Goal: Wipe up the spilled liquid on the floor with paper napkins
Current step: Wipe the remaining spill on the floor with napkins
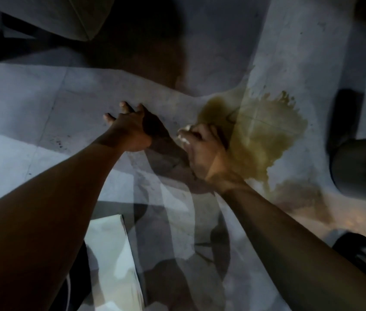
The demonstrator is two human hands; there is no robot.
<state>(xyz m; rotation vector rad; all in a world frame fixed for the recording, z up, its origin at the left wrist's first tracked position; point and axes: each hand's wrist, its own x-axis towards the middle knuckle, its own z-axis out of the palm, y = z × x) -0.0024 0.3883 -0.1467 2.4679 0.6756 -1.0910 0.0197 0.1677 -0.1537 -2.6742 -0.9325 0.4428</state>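
A yellow-brown puddle of spilled liquid (260, 135) spreads over the pale tiled floor (42, 104) right of centre. At the puddle's left edge my right hand (206, 151) is shut on a white paper napkin (185, 134), whose crumpled edge sticks out by the thumb. To its left, clear of the liquid, my left hand (130, 129) hovers over or rests on the dry floor, empty with fingers spread. The frame is dim and blurred by motion.
A dark rounded object (361, 167) stands at the right, close to the puddle. A pale box-like object (112, 261) lies near my left forearm. Light furniture (65, 16) sits at the top left. A dark sandal with toes (359, 250) shows at the lower right.
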